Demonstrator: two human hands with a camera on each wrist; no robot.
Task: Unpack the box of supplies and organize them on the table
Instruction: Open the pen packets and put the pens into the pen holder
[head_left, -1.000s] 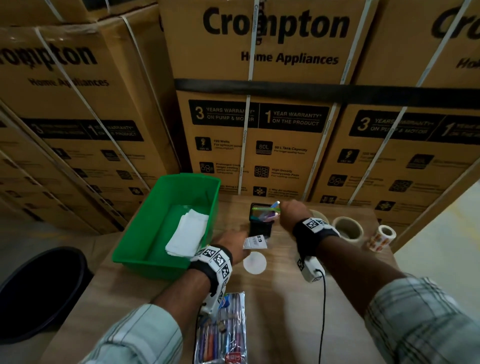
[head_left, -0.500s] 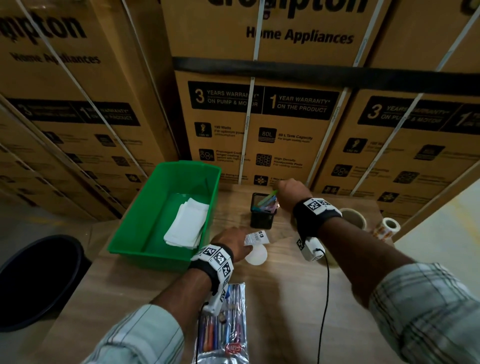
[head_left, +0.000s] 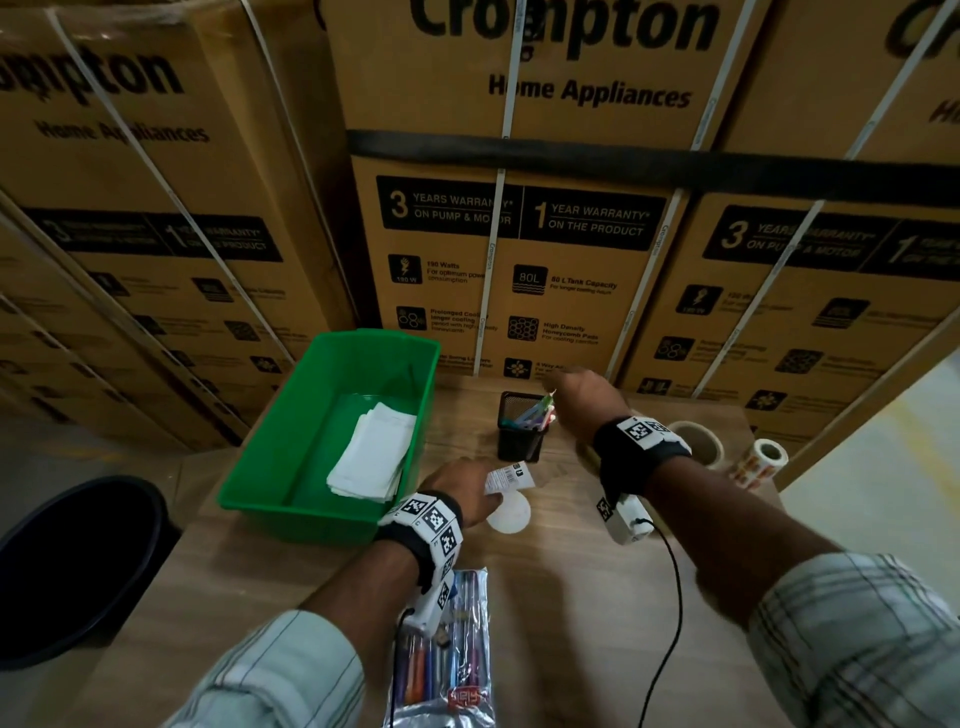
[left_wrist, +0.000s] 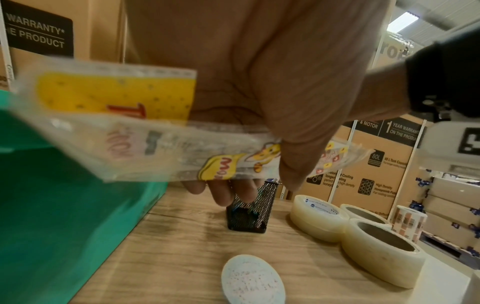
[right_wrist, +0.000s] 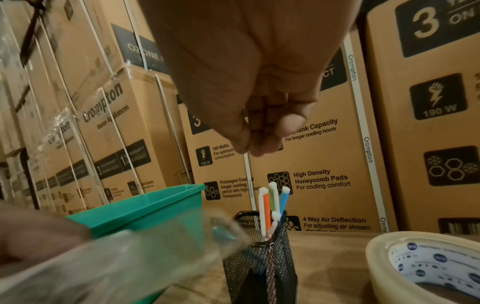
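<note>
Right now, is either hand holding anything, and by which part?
Left hand pinches the clear wrapper near one end. Right hand, above the pen cup, holds nothing.

A black mesh pen cup (head_left: 521, 427) stands upright on the table beside a green bin (head_left: 332, 431), holding coloured pens (right_wrist: 271, 207) that lean rightward. Folded white paper (head_left: 371, 454) lies in the bin. Tape rolls (left_wrist: 369, 232) sit right of the cup.

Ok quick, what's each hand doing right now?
Left hand: pinching an empty clear wrapper.
Right hand: fingers bunched above the pen holder, holding nothing.
</note>
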